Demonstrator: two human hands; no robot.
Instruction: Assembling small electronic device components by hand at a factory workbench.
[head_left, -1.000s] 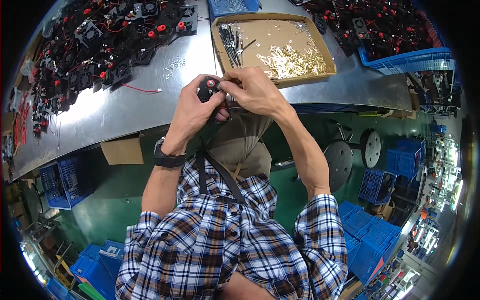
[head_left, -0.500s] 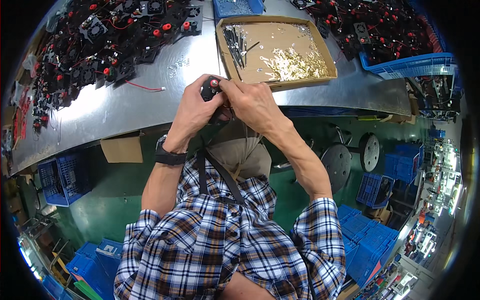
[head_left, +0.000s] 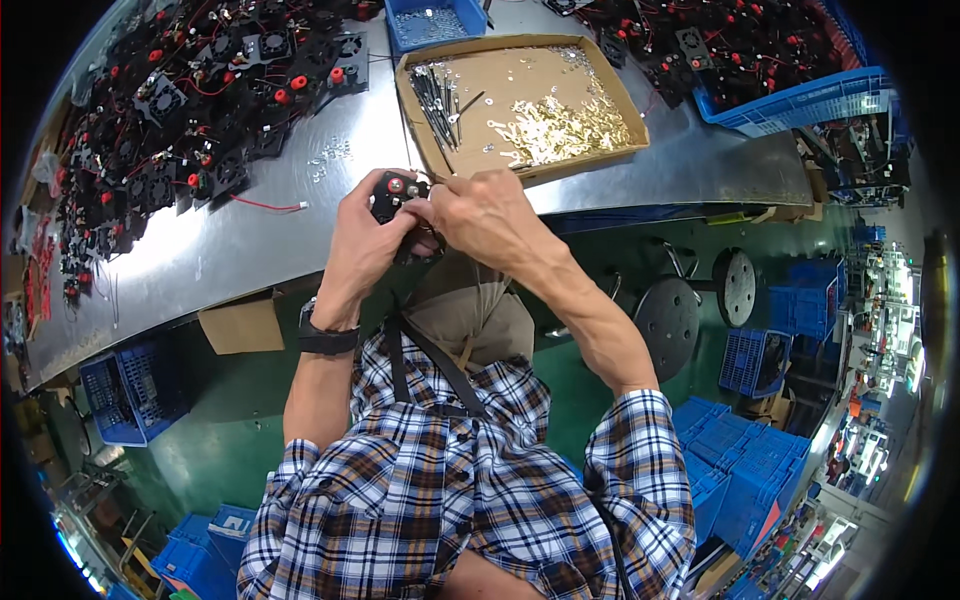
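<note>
Over the table's near edge, my left hand [head_left: 362, 238] grips a small black assembly [head_left: 384, 207] with a red round terminal and a metal fastener on its face. My right hand [head_left: 488, 212] is closed in a pinch against the assembly's right side; what lies between its fingertips is too small to make out. Just beyond is a shallow cardboard tray [head_left: 520, 83] holding gold-coloured ring terminals [head_left: 560, 130], thin black rods [head_left: 432, 108] and small silver washers. More small metal pieces [head_left: 330, 156] lie loose on the metal table [head_left: 240, 238], left of the tray.
Black fan assemblies with red knobs and wires [head_left: 215, 105] heap up at the left. More fill a blue crate [head_left: 790, 112] at the right. A small blue bin [head_left: 437, 28] of metal parts stands behind the tray. Round stools [head_left: 668, 322] and blue crates [head_left: 740, 460] stand below.
Both hands and the assembly sit slightly further left and lower. The assembly's face is turned so a metal fastener shows beside the red terminal. My view has shifted a little.
</note>
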